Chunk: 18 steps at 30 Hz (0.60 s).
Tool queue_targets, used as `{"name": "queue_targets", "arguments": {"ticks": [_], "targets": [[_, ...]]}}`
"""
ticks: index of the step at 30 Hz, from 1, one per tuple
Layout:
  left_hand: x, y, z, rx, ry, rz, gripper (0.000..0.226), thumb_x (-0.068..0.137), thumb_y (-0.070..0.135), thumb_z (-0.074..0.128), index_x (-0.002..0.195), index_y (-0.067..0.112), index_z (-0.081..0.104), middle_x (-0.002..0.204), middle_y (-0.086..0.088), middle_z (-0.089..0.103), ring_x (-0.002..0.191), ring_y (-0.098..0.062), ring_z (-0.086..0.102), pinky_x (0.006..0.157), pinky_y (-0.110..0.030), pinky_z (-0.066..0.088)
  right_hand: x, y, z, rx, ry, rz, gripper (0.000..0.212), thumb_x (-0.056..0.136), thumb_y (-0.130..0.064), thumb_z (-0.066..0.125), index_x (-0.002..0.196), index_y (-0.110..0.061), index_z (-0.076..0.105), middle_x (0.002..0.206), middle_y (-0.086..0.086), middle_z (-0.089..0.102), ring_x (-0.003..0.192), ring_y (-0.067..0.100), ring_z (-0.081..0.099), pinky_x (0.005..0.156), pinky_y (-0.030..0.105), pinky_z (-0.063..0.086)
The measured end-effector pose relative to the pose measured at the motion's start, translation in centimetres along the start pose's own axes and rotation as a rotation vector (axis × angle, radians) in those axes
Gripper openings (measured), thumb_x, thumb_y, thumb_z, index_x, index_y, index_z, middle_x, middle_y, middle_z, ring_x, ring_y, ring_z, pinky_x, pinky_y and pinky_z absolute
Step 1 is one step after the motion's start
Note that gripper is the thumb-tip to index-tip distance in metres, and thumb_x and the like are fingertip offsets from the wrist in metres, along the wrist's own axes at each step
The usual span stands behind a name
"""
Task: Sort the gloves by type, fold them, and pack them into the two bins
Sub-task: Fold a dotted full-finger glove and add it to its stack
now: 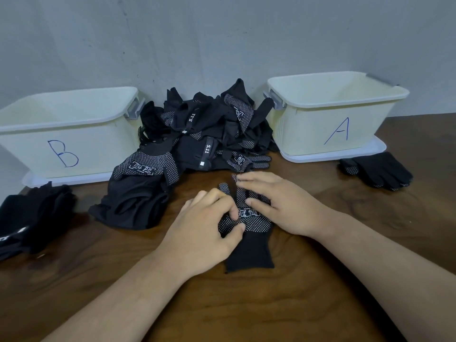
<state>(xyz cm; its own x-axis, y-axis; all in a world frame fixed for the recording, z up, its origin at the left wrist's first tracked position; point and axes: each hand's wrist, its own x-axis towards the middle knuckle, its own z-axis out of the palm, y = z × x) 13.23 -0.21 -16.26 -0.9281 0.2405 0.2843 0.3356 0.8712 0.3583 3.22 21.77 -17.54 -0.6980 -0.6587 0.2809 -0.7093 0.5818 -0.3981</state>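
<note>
Black knit glove with white grip dots [250,253] lies flat on the dark wooden worktop [296,304], cuff nearest the viewer, partly under both hands. Left hand [204,228], fingers curled, pinches the dotted palm; right hand [281,203] presses straight fingers across the finger end. Farther back, a plain black glove stack [32,218] lies left and a dotted glove stack [377,171] right. Behind, a heap of mixed black gloves [197,134] sits between cream plastic bin B [98,144] and cream plastic bin A [308,129].
</note>
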Motion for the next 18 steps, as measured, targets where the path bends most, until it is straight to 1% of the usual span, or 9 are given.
{"name": "queue_targets", "arguments": {"ticks": [2, 5, 7, 8, 10, 11, 13, 15, 18], "targets": [[0.0, 0.0, 0.0, 0.016, -0.006, 0.002, 0.018, 0.095, 0.056, 0.059, 0.097, 0.039, 0.053, 0.109, 0.025, 0.046, 0.107, -0.001, 0.042, 0.097, -0.029, 0.035, -0.1, 0.0, -0.2, 0.011, 0.061, 0.021, 0.048, 0.108, -0.034, 0.059, 0.155, -0.032, 0.053, 0.165, -0.018, 0.038, 0.152, -0.001, 0.030, 0.123, 0.018, 0.027], [0.1, 0.0, -0.2, -0.013, 0.033, 0.010, 0.016, 0.096, 0.053, 0.056, 0.105, 0.040, 0.055, 0.115, 0.025, 0.047, 0.111, -0.002, 0.043, 0.101, -0.033, 0.040, -0.2, -0.1, -0.6, 0.036, 0.086, 0.032, 0.043, 0.107, -0.037, 0.060, 0.150, -0.035, 0.058, 0.163, -0.019, 0.040, 0.151, -0.002, 0.032, 0.122, 0.016, 0.028], [0.1, 0.1, -0.1, -0.038, 0.027, 0.008, 0.033, 0.100, 0.056, 0.048, 0.127, 0.038, 0.055, 0.136, 0.025, 0.047, 0.134, -0.001, 0.039, 0.114, -0.036, 0.039, -0.4, -0.3, -0.7, 0.007, -0.017, 0.044, 0.048, 0.107, -0.046, 0.055, 0.154, -0.036, 0.053, 0.166, -0.020, 0.036, 0.154, -0.003, 0.027, 0.123, 0.014, 0.022], [0.0, 0.2, -0.1, -0.023, -0.033, 0.002, 0.048, 0.102, 0.061, 0.042, 0.143, 0.038, 0.049, 0.152, 0.023, 0.041, 0.148, -0.001, 0.027, 0.123, -0.038, 0.031, -0.4, -0.4, -0.7, -0.039, -0.096, 0.051, 0.054, 0.108, -0.053, 0.048, 0.160, -0.037, 0.045, 0.170, -0.020, 0.029, 0.157, -0.003, 0.020, 0.126, 0.017, 0.017], [-0.1, 0.5, 0.3, 0.082, -0.212, -0.025, 0.073, 0.103, 0.073, 0.026, 0.166, 0.038, 0.017, 0.174, 0.018, 0.008, 0.160, -0.001, -0.008, 0.133, -0.039, 0.006, -0.5, -0.5, -0.8, -0.159, -0.242, 0.068, 0.067, 0.105, -0.066, 0.030, 0.167, -0.040, 0.023, 0.175, -0.020, 0.010, 0.160, -0.003, -0.001, 0.132, 0.028, 0.006], [-0.2, 0.5, 0.4, 0.143, -0.289, -0.039, 0.080, 0.102, 0.077, 0.019, 0.169, 0.037, 0.002, 0.175, 0.017, -0.009, 0.157, 0.000, -0.022, 0.133, -0.039, -0.004, -0.6, -0.5, -0.9, -0.206, -0.300, 0.083, 0.073, 0.102, -0.071, 0.022, 0.169, -0.041, 0.014, 0.175, -0.022, 0.000, 0.159, -0.004, -0.011, 0.133, 0.032, 0.000], [-0.4, 0.6, 0.4, 0.195, -0.366, -0.050, 0.084, 0.099, 0.079, 0.012, 0.167, 0.035, -0.014, 0.172, 0.015, -0.026, 0.152, 0.000, -0.034, 0.131, -0.040, -0.012, -0.7, -0.7, -1.2, -0.259, -0.387, 0.110, 0.078, 0.098, -0.077, 0.012, 0.168, -0.044, -0.001, 0.173, -0.024, -0.016, 0.155, -0.007, -0.025, 0.132, 0.036, -0.007], [-0.5, 0.7, 0.3, 0.204, -0.379, -0.056, 0.085, 0.099, 0.080, 0.010, 0.165, 0.035, -0.018, 0.170, 0.015, -0.031, 0.151, 0.000, -0.037, 0.130, -0.041, -0.014, -0.9, -0.9, -1.5, -0.281, -0.410, 0.109, 0.078, 0.098, -0.078, 0.009, 0.167, -0.045, -0.008, 0.171, -0.026, -0.023, 0.152, -0.007, -0.031, 0.132, 0.038, -0.011], [-0.7, 0.9, 0.0, 0.192, -0.318, -0.060, 0.087, 0.098, 0.081, 0.012, 0.166, 0.034, -0.017, 0.170, 0.016, -0.030, 0.150, 0.003, -0.037, 0.131, -0.042, -0.013, -0.9, -1.3, -1.8, -0.259, -0.350, 0.098, 0.077, 0.100, -0.076, 0.012, 0.167, -0.043, -0.009, 0.170, -0.028, -0.025, 0.151, -0.009, -0.031, 0.131, 0.038, -0.011]]}}
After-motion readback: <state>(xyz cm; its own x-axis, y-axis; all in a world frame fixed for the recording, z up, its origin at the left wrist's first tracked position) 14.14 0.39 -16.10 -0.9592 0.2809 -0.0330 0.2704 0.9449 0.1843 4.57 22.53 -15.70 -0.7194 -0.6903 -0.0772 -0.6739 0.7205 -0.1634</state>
